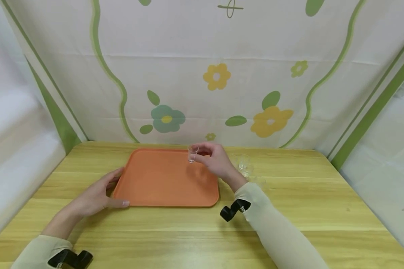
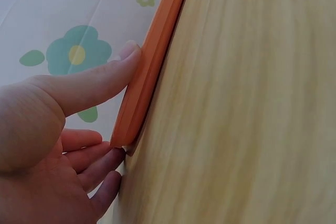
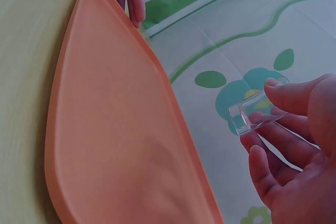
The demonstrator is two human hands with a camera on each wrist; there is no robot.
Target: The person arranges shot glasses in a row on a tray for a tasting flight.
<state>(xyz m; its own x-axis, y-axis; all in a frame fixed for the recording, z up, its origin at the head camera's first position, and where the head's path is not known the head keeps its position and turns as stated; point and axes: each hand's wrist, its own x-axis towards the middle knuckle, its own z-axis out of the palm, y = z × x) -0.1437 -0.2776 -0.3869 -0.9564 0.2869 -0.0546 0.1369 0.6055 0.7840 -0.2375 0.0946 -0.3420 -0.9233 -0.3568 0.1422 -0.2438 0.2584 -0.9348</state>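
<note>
An orange rectangular tray [image 1: 165, 179] lies on the wooden table. My left hand [image 1: 94, 194] holds it at the near left corner, the thumb along the front edge and the fingers at the left side; the left wrist view shows the thumb [image 2: 100, 85] against the rim. Above the tray's far right part, my right hand [image 1: 215, 158] pinches a small clear shot glass [image 1: 192, 154] between thumb and fingers. In the right wrist view the shot glass [image 3: 252, 109] is off the tray surface, its thick base pointing away from the palm.
Several clear glasses [image 1: 245, 168] stand on the table to the right of the tray, partly behind my right wrist. A white cloth with flowers [image 1: 219, 76] hangs behind the table's far edge. White cloth walls [image 1: 20, 130] border both sides.
</note>
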